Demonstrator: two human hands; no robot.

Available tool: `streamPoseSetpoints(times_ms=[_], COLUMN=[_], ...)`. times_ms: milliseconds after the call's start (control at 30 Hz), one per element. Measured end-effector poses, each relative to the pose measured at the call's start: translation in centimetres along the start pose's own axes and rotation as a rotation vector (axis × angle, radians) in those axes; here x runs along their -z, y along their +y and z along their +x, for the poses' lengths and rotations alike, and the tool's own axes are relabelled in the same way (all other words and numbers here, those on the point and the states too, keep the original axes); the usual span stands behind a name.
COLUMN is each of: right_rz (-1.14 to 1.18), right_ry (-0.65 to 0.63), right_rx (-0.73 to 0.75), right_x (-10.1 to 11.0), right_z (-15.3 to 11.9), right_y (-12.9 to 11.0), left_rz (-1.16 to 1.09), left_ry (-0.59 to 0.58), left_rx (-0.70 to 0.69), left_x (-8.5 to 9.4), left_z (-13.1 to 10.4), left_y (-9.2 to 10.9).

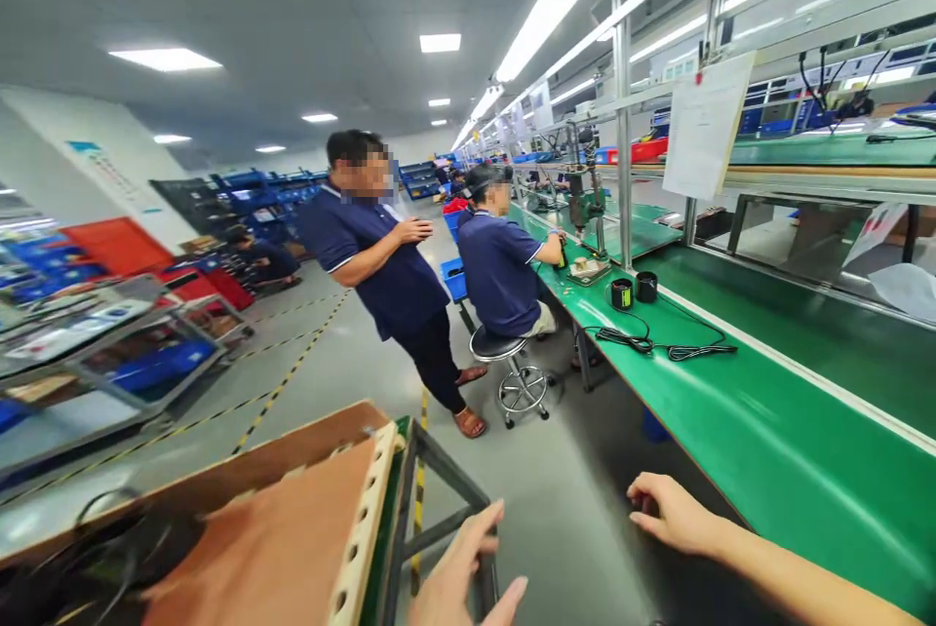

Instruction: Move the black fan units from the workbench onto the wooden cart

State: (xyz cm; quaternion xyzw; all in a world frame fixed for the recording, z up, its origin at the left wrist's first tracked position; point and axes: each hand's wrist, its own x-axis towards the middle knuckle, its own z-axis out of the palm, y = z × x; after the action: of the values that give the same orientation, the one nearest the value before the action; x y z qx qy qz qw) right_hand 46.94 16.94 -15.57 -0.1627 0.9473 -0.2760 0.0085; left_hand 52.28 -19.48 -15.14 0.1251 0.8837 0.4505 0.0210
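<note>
My left hand (464,572) reaches to the dark metal frame (443,470) of a cart at the bottom centre, fingers spread and touching a bar, holding nothing. My right hand (669,512) hovers with loosely curled fingers just off the front edge of the long green workbench (775,441), empty. An open cardboard box (292,528) with black cables inside sits on the cart at lower left.
Two co-workers in dark blue shirts are ahead: one standing (387,265), one seated on a stool (504,265) at the bench. Two black cylindrical parts (633,290) and black cables (662,345) lie on the bench. Carts with blue bins (109,353) stand left; yellow floor lines mark the aisle.
</note>
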Motion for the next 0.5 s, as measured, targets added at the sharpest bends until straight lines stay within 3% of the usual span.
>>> streamPoseSetpoints(times_ms=[100,200,333,500], right_rz=[0.040,0.085,0.123,0.166], right_ry=[0.085,0.163,0.267,0.374], right_rx=[-0.088,-0.168,-0.292,-0.394], right_x=[6.0,11.0,15.6,20.6], right_z=[2.1,4.4,8.1,15.2], right_y=[3.3,5.8,9.3,13.4], left_rz=[0.315,0.482,0.507,0.272], left_ry=[-0.136,-0.187,-0.130,-0.055], left_rx=[-0.001,-0.062,-0.216,-0.358], left_x=[0.5,1.2,0.4,-4.0], left_z=[9.7,18.6,32.6,53.3], left_y=[5.8,8.5,7.5,5.7])
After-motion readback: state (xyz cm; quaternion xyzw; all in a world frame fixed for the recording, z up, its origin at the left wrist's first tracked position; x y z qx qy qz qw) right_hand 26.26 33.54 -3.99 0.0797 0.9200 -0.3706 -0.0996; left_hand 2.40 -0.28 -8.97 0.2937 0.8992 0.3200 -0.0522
